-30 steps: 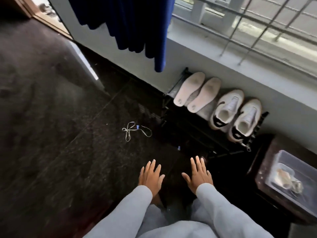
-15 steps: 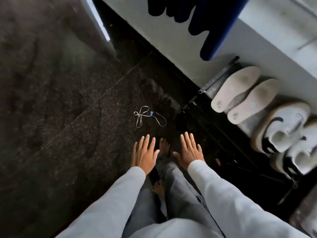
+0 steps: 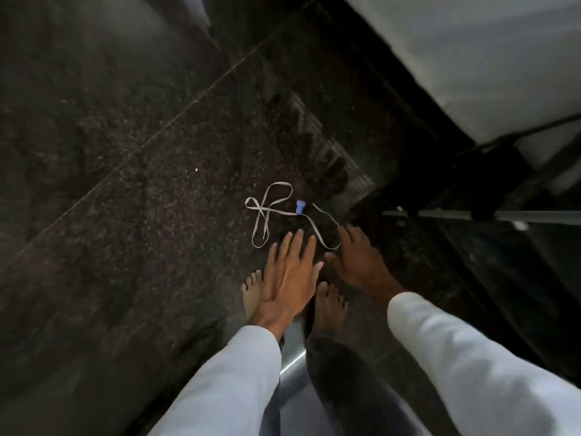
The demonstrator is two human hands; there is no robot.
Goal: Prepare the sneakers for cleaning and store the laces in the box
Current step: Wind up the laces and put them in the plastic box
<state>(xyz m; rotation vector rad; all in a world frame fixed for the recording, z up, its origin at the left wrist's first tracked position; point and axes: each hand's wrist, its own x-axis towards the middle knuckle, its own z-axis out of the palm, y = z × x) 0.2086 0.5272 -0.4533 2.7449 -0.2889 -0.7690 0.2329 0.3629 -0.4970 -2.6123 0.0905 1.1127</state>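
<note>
A pale shoelace (image 3: 267,210) lies in loose loops on the dark stone floor, with a small blue piece (image 3: 300,206) resting on it. My left hand (image 3: 287,275) hovers just below the lace, fingers spread and holding nothing. My right hand (image 3: 361,259) reaches in beside it, fingers apart, its fingertips at the lace's right-hand loop; whether they touch it is unclear. The sneakers, insoles and box are out of view.
My bare feet (image 3: 330,305) stand right under the hands. A black metal shoe rack (image 3: 490,212) rises at the right, against a white wall (image 3: 471,58) along the top right. Dark polished floor stretches to the left.
The view has swung down and left, so the sneakers, insoles and blue cloth have left the frame. Both hands have moved forward to the lace on the floor.
</note>
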